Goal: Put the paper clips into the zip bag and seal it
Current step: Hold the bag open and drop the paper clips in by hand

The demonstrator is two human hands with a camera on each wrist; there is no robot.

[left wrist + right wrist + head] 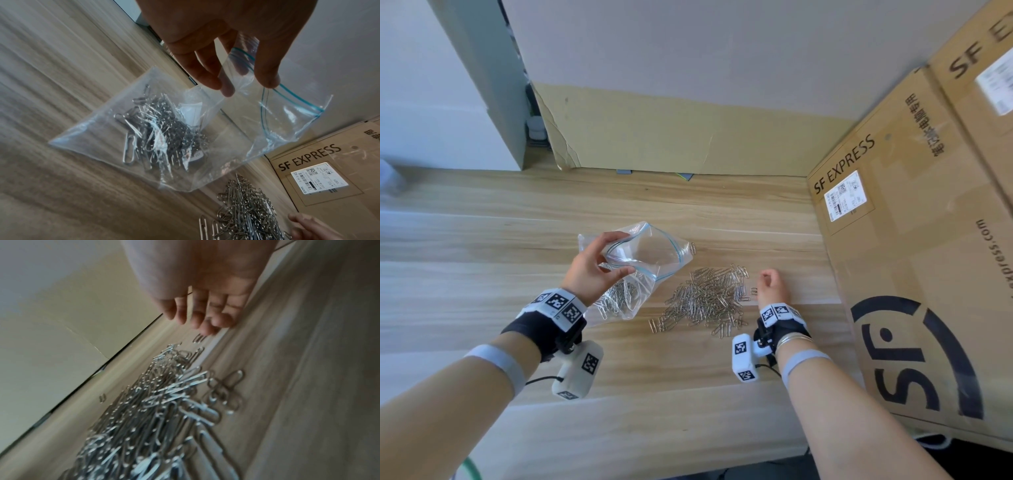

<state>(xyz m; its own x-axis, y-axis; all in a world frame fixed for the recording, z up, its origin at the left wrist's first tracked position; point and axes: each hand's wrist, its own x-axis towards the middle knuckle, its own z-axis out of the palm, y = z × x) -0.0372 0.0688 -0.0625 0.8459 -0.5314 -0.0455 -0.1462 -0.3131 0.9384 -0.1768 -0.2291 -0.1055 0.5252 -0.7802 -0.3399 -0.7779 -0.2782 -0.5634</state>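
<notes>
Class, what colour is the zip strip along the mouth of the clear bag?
Blue, on the zip bag; clearest in the left wrist view.

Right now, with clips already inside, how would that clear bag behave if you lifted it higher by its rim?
The zip bag would probably sag: its film looks thin and crumpled where the left hand pinches the rim. The paper clips inside would likely slide into the lowest corner and weigh it down. The open mouth may flop shut without a steady grip.

Left hand (pixel 592 265) raised, pinching; right hand (pixel 774 289) low, fingers curled.
</notes>
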